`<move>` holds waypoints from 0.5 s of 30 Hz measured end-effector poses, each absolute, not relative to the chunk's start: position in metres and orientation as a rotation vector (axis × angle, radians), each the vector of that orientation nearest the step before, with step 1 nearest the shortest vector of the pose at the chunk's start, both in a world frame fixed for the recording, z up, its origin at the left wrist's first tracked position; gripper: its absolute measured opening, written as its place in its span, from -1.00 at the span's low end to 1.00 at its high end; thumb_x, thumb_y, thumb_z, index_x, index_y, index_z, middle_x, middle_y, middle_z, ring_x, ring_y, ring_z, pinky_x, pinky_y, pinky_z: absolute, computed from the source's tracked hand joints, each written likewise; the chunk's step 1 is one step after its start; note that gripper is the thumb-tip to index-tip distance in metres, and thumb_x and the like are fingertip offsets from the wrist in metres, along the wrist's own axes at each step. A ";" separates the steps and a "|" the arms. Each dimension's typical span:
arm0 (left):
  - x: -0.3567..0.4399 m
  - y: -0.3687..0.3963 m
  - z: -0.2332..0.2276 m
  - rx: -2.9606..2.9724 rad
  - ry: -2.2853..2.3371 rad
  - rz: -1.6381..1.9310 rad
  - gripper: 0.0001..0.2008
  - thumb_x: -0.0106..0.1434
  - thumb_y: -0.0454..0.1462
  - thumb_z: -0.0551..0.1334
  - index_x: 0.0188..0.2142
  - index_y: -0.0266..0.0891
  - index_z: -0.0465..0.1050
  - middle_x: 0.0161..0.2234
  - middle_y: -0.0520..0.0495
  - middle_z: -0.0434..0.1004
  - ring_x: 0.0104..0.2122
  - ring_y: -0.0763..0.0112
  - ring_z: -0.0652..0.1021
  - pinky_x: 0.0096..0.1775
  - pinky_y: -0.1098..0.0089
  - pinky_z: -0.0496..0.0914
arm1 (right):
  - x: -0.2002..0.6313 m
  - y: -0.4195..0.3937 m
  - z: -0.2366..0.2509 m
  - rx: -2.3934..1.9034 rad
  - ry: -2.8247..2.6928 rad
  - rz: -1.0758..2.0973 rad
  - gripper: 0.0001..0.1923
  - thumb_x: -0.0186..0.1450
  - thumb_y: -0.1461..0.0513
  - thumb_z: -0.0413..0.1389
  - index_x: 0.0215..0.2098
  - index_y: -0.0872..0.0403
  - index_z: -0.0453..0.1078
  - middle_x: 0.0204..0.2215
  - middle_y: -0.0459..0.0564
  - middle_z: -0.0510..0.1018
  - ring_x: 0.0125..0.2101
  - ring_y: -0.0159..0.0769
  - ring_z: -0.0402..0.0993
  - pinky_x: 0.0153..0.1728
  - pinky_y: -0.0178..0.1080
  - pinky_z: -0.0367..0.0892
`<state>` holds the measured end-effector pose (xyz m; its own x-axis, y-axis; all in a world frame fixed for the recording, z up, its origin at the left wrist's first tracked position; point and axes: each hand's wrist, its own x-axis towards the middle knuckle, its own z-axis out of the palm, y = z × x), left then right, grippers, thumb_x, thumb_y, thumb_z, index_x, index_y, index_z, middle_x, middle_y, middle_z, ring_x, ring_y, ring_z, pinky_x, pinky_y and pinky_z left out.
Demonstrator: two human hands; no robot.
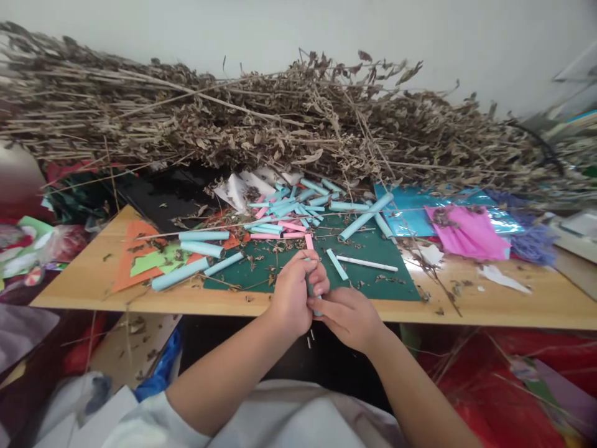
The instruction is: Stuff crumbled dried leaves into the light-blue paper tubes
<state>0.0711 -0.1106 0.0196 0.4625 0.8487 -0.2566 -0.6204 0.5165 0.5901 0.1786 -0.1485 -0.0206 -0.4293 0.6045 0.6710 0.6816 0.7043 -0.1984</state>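
At the front edge of the table, my left hand [295, 294] is closed around a light blue paper tube [318, 306], mostly hidden by the fingers. My right hand [351, 316] pinches the lower end of that same tube. A short pink paper tube [308, 241] shows just above my left thumb; I cannot tell whether it is held or lies behind. Thin pale stick ends [310, 340] show below the hands. Beyond them a pile of blue and pink paper tubes [298, 208] covers part of a dark green mat [373, 283].
Dried leafy stalks [261, 118] lie along the wall. Larger blue tubes [181, 274] rest at left on orange paper [125, 267]. A thin white roll [367, 264] lies right of my hands. Farther right are shiny blue film [405, 218] and a pink sheet [471, 230].
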 end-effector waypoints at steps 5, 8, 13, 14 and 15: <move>0.076 -0.110 0.019 0.461 0.537 0.952 -0.91 -0.02 -0.42 -0.01 -0.52 -0.23 0.07 -0.73 0.16 -0.02 -0.76 0.68 0.14 -0.68 0.62 -0.06 | 0.179 -0.147 -0.021 -1.007 -2.144 -0.198 -0.71 0.23 0.30 -0.15 -0.48 0.08 0.39 -0.72 -0.08 0.38 -0.65 -0.42 0.24 -0.65 -0.36 0.09; 0.077 -0.109 0.018 0.480 0.533 0.953 -0.91 -0.01 -0.42 -0.01 -0.51 -0.22 0.07 -0.72 0.16 0.00 -0.76 0.67 0.14 -0.69 0.61 -0.08 | 0.177 -0.146 -0.022 -1.034 -2.128 -0.185 -0.69 0.21 0.31 -0.15 -0.55 0.07 0.38 -0.71 -0.08 0.39 -0.65 -0.42 0.24 -0.64 -0.37 0.09; 0.072 -0.105 0.017 0.478 0.523 0.927 -0.91 -0.01 -0.40 0.01 -0.49 -0.21 0.08 -0.72 0.16 0.01 -0.77 0.67 0.15 -0.70 0.62 -0.06 | 0.171 -0.145 -0.024 -1.043 -2.028 -0.176 -0.75 0.19 0.34 -0.12 -0.48 0.06 0.38 -0.71 -0.09 0.40 -0.64 -0.42 0.25 -0.62 -0.37 0.13; 0.070 -0.104 0.018 0.475 0.505 0.914 -0.91 -0.01 -0.40 0.01 -0.49 -0.21 0.08 -0.72 0.17 0.02 -0.77 0.67 0.15 -0.69 0.62 -0.04 | 0.171 -0.146 -0.024 -1.033 -2.021 -0.153 -0.77 0.18 0.35 -0.11 -0.43 0.06 0.37 -0.69 -0.09 0.41 -0.63 -0.41 0.27 -0.61 -0.36 0.15; 0.069 -0.103 0.018 0.473 0.486 0.898 -0.91 -0.01 -0.40 0.01 -0.49 -0.21 0.09 -0.72 0.17 0.03 -0.77 0.67 0.16 -0.68 0.62 -0.02 | 0.172 -0.147 -0.024 -1.023 -2.024 -0.113 -0.79 0.18 0.35 -0.10 -0.37 0.06 0.36 -0.65 -0.07 0.42 -0.60 -0.40 0.29 -0.59 -0.36 0.18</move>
<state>0.0687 -0.1028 0.0179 0.5314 0.8234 -0.1993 -0.6168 0.5373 0.5752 0.1718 -0.1466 -0.0240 -0.3106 0.6223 0.7185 0.6986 0.6620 -0.2714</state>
